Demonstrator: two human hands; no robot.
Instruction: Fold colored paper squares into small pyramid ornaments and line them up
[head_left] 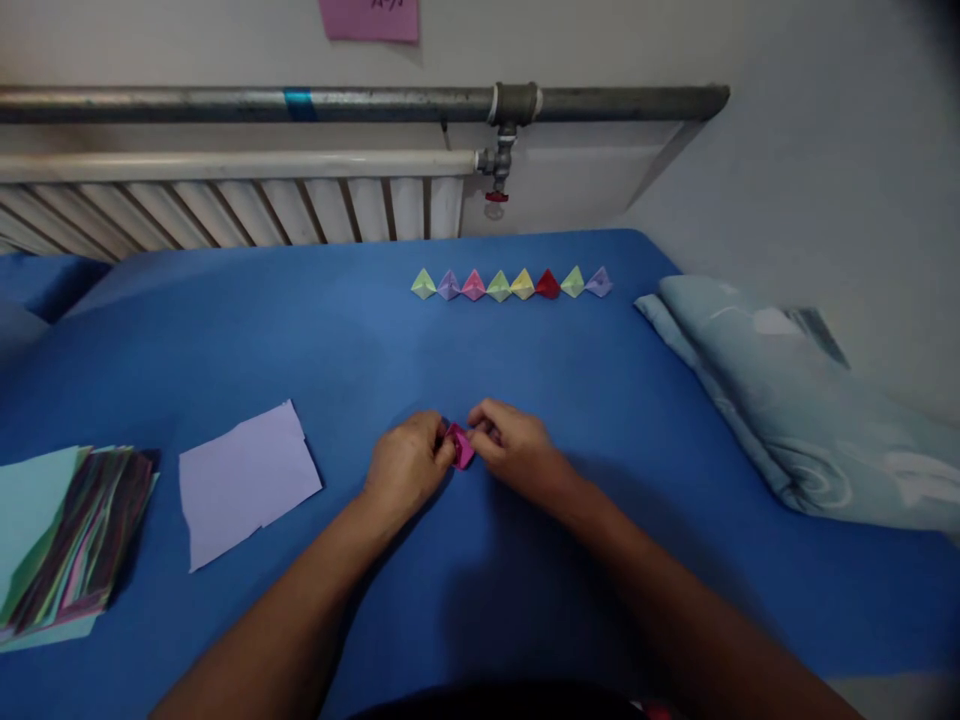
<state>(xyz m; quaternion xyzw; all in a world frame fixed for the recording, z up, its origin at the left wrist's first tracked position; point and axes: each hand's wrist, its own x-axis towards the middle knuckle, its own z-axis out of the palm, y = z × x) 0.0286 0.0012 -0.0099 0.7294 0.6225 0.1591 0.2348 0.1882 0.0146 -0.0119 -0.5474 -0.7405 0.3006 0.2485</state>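
- Origami piece point(461, 447), magenta, near mid-view from the head camera, over the blue surface point(322, 330); clock's centre.
- Left hand point(409, 455), at 9 o'clock: thumb and fingertip pinching its edge.
- Right hand point(517, 448), at 3 o'clock: fingers curled at its edge; cannot tell whether they grip or only touch.
- Row of eight folded papers point(500, 286): between 12 and 1 o'clock.
- Lavender sheet point(250, 485): 9 o'clock, beyond the left hand.
- Stack of coloured paper point(82, 545): between 8 and 9, farther out.
- Folded blanket point(787, 410): 3 o'clock.
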